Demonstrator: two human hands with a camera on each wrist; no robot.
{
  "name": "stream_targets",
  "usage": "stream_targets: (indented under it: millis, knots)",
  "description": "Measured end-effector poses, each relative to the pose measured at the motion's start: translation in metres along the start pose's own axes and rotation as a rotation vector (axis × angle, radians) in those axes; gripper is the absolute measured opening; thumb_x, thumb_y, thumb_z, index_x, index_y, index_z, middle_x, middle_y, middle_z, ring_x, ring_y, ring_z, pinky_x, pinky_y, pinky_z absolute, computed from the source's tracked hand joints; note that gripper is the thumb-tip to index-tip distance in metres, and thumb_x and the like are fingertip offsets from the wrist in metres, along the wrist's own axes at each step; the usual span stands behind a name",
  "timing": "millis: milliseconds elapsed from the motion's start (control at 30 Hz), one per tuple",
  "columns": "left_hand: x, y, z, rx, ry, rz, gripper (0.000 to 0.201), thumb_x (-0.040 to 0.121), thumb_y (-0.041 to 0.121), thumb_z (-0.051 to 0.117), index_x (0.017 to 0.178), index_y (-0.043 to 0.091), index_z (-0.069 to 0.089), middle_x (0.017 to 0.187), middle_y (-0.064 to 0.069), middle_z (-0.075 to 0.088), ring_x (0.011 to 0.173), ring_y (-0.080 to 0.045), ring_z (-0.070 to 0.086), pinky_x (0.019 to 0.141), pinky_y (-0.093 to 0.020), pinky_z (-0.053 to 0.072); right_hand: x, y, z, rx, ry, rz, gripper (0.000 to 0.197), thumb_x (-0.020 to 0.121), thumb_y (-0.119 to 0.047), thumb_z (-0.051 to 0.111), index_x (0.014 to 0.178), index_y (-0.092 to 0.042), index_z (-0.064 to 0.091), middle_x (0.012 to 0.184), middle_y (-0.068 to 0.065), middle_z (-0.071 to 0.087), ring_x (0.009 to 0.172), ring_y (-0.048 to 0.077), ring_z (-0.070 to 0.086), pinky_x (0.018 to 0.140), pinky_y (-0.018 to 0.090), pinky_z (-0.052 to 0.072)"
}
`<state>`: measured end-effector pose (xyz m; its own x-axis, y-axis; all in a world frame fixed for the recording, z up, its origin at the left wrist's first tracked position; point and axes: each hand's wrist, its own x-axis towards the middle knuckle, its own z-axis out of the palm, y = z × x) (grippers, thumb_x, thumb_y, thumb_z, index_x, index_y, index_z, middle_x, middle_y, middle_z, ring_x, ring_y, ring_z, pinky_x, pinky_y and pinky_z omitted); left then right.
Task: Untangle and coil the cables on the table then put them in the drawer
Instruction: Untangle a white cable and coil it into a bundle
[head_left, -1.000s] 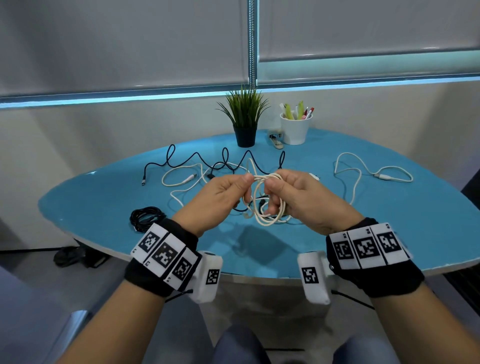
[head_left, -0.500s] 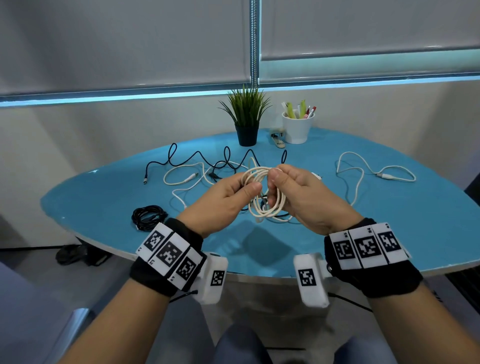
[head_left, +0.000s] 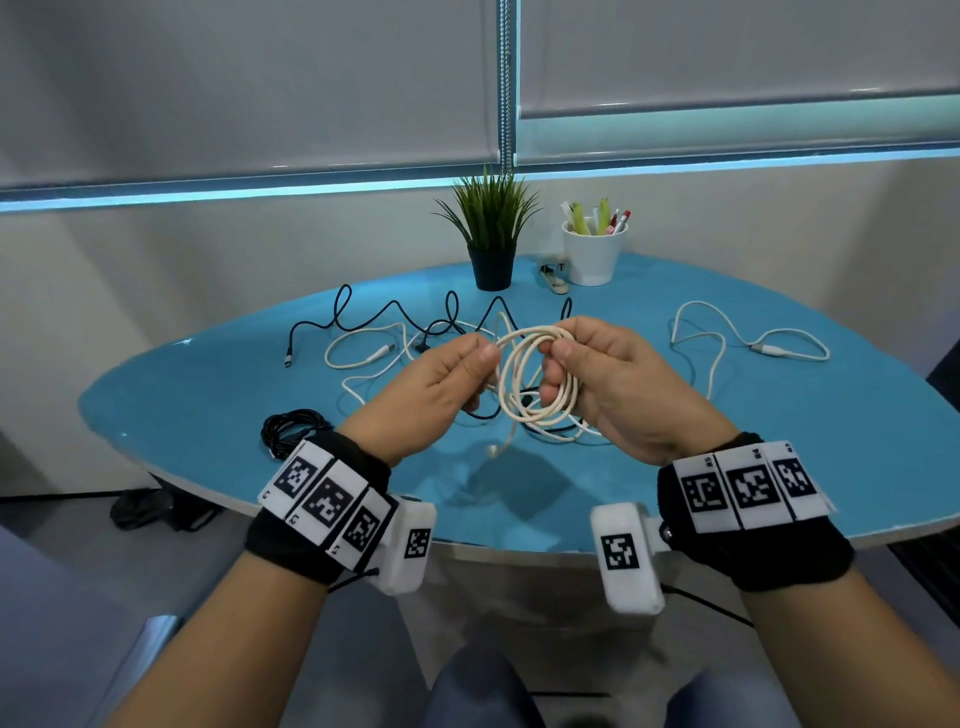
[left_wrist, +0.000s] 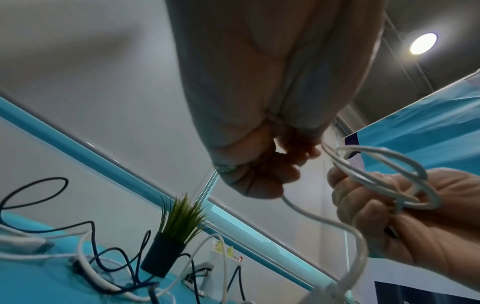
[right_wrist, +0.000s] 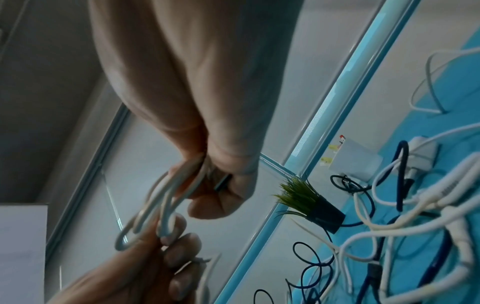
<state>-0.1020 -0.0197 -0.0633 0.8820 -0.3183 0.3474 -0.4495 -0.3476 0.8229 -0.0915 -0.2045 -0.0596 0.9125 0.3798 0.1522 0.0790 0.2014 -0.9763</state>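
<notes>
A cream-white cable coil (head_left: 535, 387) hangs in the air between both hands, above the blue table (head_left: 208, 395). My right hand (head_left: 571, 364) grips the loops of the coil (right_wrist: 153, 207), fingers curled through them. My left hand (head_left: 470, 366) pinches a strand at the coil's left side; its loose tail (left_wrist: 319, 218) drops from that hand to a plug end (head_left: 491, 451). On the table behind lie a tangle of black cable (head_left: 395, 318) and white cable (head_left: 363, 356), a separate white cable (head_left: 727, 338) at the right, and a coiled black cable (head_left: 291, 431) at the front left.
A potted plant (head_left: 491, 234), a white cup of pens (head_left: 592, 254) and a small stapler (head_left: 553, 278) stand at the table's far edge. The table's near edge runs just past my wrists. No drawer is in view.
Both hands have risen a little with the coil. The loops have spread into a wider ring, and the left hand's pinch has shifted to the coil's left side.
</notes>
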Motion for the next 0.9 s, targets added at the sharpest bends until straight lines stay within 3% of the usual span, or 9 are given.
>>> stream_targets:
  millis: [167,267,400,533,600,733,900]
  knots:
    - [0.0,-0.003,-0.008,0.079,0.145,-0.04,0.028,0.099,0.022,0.038,0.073,0.016,0.046,0.067,-0.004,0.045,0.06,-0.011,0.047,0.062,-0.02,0.044,0.001,0.001,0.002,-0.039,-0.022,0.006,0.024,0.099,-0.007,0.037,0.086,-0.01,0.057,0.065,0.003,0.05,0.052,0.012,0.052,0.06,0.025,0.05]
    - [0.001,-0.005,-0.011,0.127,0.193,-0.048,0.022,0.098,0.018,0.043,0.077,0.015,0.051,0.067,0.002,0.052,0.058,-0.005,0.053,0.062,-0.015,0.046,0.001,0.001,0.002,-0.037,-0.015,0.008,0.024,0.099,-0.006,0.038,0.086,-0.009,0.058,0.067,0.004,0.049,0.05,0.011,0.052,0.057,0.024,0.05]
    - [0.001,-0.01,-0.013,0.221,0.232,-0.129,0.018,0.095,0.012,0.049,0.086,0.006,0.063,0.066,-0.001,0.061,0.053,0.003,0.056,0.053,-0.007,0.042,0.001,-0.007,0.0,0.05,-0.001,-0.01,0.021,0.097,-0.005,0.04,0.088,-0.004,0.059,0.069,0.006,0.049,0.048,0.012,0.053,0.051,0.025,0.052]
    - [0.001,-0.012,-0.013,0.373,0.217,-0.163,0.016,0.09,0.014,0.058,0.084,0.006,0.07,0.069,-0.006,0.065,0.061,-0.009,0.061,0.051,-0.007,0.043,0.0,-0.01,0.001,0.064,-0.004,-0.015,0.02,0.096,-0.005,0.042,0.089,-0.003,0.061,0.069,0.008,0.049,0.047,0.013,0.054,0.052,0.028,0.053]
    - [0.001,-0.014,-0.011,0.337,0.203,-0.225,0.012,0.089,0.013,0.06,0.082,0.009,0.069,0.066,-0.003,0.066,0.058,-0.006,0.061,0.049,-0.006,0.043,0.0,-0.009,0.003,0.06,-0.006,-0.013,0.02,0.095,-0.005,0.043,0.088,-0.003,0.062,0.068,0.008,0.049,0.047,0.014,0.055,0.054,0.029,0.054]
    - [0.001,-0.014,-0.008,0.239,0.189,-0.298,0.007,0.083,0.004,0.066,0.077,0.006,0.063,0.066,-0.003,0.067,0.053,0.0,0.062,0.06,-0.018,0.054,0.0,-0.007,0.004,0.071,0.009,-0.012,0.02,0.095,-0.006,0.044,0.089,-0.003,0.063,0.066,0.006,0.052,0.048,0.013,0.055,0.058,0.033,0.057]
    - [0.0,-0.01,-0.008,0.324,0.142,-0.291,0.011,0.076,0.007,0.073,0.075,0.006,0.062,0.063,-0.003,0.066,0.051,-0.003,0.059,0.059,-0.024,0.054,0.001,-0.01,0.005,0.073,0.031,-0.032,0.018,0.095,-0.006,0.044,0.093,-0.002,0.062,0.069,0.007,0.05,0.048,0.013,0.054,0.058,0.034,0.057]
